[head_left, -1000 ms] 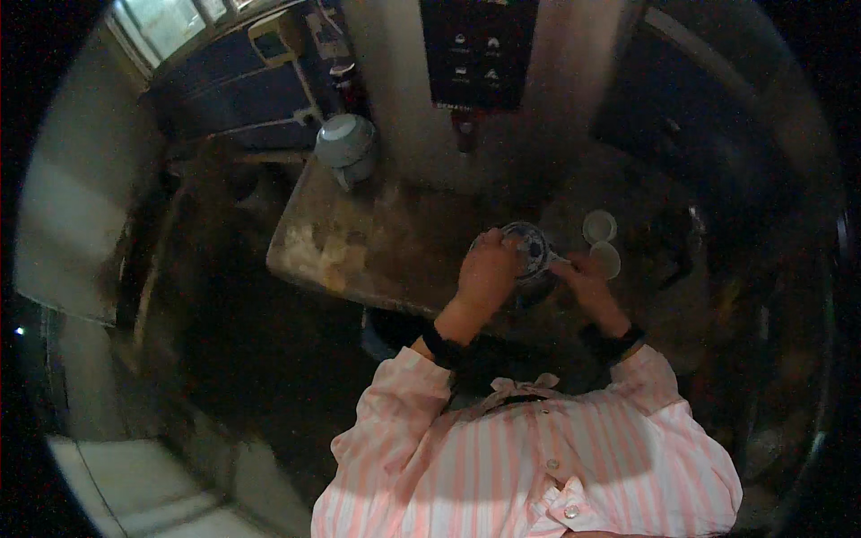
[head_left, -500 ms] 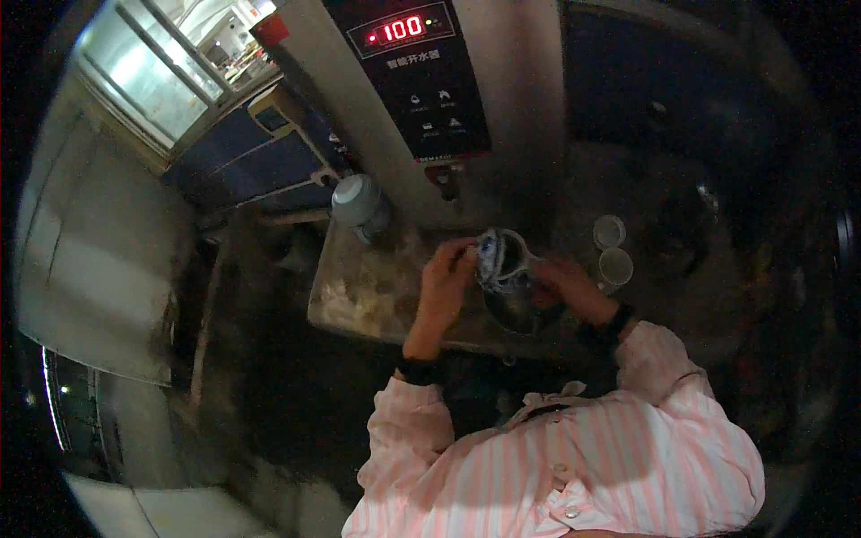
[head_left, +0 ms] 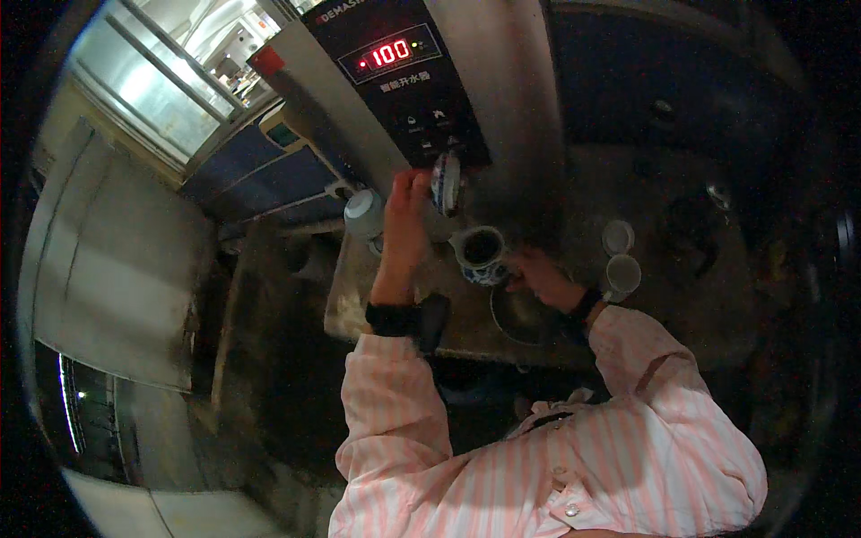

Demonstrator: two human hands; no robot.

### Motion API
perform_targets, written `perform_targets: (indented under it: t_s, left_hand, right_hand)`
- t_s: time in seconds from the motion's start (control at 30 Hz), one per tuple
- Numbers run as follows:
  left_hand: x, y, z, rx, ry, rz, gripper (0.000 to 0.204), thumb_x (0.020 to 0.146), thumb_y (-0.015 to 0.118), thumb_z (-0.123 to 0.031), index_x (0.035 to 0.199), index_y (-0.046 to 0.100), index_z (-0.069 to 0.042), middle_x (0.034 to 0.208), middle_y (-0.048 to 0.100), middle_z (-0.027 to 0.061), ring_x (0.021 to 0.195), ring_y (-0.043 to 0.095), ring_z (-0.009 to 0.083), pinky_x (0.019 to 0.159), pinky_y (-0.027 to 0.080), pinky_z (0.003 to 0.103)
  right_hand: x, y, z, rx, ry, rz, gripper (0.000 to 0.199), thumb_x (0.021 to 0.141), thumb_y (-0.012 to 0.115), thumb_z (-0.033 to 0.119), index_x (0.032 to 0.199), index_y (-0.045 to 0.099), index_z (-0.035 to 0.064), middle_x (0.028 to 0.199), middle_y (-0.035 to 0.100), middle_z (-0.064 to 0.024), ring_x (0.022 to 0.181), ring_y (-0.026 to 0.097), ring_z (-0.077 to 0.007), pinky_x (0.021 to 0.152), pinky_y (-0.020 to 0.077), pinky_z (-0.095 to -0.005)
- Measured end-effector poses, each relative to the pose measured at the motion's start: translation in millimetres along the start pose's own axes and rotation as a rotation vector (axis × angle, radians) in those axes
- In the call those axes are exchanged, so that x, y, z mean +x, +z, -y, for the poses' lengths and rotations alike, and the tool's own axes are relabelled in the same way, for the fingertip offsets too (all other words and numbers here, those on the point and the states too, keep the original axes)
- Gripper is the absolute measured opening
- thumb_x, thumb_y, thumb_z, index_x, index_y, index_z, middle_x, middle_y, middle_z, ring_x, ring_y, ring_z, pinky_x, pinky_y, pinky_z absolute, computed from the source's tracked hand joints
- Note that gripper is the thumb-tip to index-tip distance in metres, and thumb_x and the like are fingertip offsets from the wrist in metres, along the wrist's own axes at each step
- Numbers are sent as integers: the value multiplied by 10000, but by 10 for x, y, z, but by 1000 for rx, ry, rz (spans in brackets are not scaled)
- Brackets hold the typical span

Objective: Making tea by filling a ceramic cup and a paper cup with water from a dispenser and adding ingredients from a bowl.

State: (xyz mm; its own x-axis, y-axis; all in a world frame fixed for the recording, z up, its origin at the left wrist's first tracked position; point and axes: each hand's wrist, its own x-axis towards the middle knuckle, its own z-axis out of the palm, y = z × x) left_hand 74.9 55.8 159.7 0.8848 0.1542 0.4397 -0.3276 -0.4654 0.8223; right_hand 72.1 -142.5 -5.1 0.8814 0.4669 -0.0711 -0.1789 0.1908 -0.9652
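My left hand (head_left: 406, 199) is raised in front of the water boiler, its fingers closed on a blue-and-white porcelain lid (head_left: 446, 184) tilted on edge. Lower and to the right, my right hand (head_left: 542, 276) grips a small blue-and-white porcelain teapot (head_left: 485, 272) by its handle side. The pot's mouth is uncovered and its inside looks dark. It is held over the counter, in front of a round basin-like opening (head_left: 520, 314). The lid and my left hand are in front of the boiler's tap area, so the tap is hidden.
The steel water boiler (head_left: 516, 72) has a black panel (head_left: 395, 99) with a lit red display. On the stained counter (head_left: 359, 296) stand a pale rounded vessel (head_left: 362, 213) at left, and a white mug (head_left: 621, 276) beside a white round lid or cup (head_left: 617, 238) at right.
The lid has come away from the teapot: my left hand has carried it up and left toward the boiler. My right hand has shifted slightly left with the pot. The view has moved a little.
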Motion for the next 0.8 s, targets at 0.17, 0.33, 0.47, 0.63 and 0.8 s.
perform_targets:
  t_s: [0.17, 0.33, 0.47, 0.63, 0.8]
  left_hand:
    - [-79, 104, 116, 5, 85, -1, 231, 934, 461, -227, 983, 536, -13, 833, 577, 114, 762, 520, 155, 707, 422, 294]
    - [-266, 109, 29, 6, 18, -7, 211, 941, 444, -209, 992, 518, -17, 798, 557, 103, 732, 495, 145, 692, 417, 291]
    - [-490, 95, 88, -99, -46, -28, 214, 953, 423, -208, 1000, 516, -20, 827, 547, 67, 757, 476, 116, 706, 407, 272]
    - [-717, 118, 165, -203, -77, -72, 212, 960, 407, -193, 1006, 522, -21, 873, 529, 37, 812, 459, 93, 741, 387, 244]
    - [-704, 116, 308, -422, -185, -104, 172, 944, 416, -141, 1011, 525, -26, 882, 526, 40, 825, 473, 115, 733, 395, 239]
  right_hand:
    - [99, 56, -82, 75, 15, 2, 268, 859, 581, 286, 969, 589, 42, 885, 562, -62, 797, 589, -175, 645, 539, -323]
    - [254, -21, -406, 177, 78, -1, 288, 882, 553, 308, 1030, 589, 64, 952, 584, -45, 848, 555, -144, 676, 518, -330]
    - [170, 123, -194, 220, 82, 29, 266, 875, 562, 305, 1013, 585, 79, 883, 570, -43, 834, 559, -142, 682, 517, -322]
    - [141, 197, -191, 259, 51, -67, 250, 866, 573, 303, 934, 583, 63, 822, 555, -40, 746, 555, -139, 653, 516, -311]
    - [156, 243, -164, 171, 10, -78, 235, 866, 570, 289, 844, 574, 55, 753, 516, -26, 671, 521, -122, 597, 508, -294]
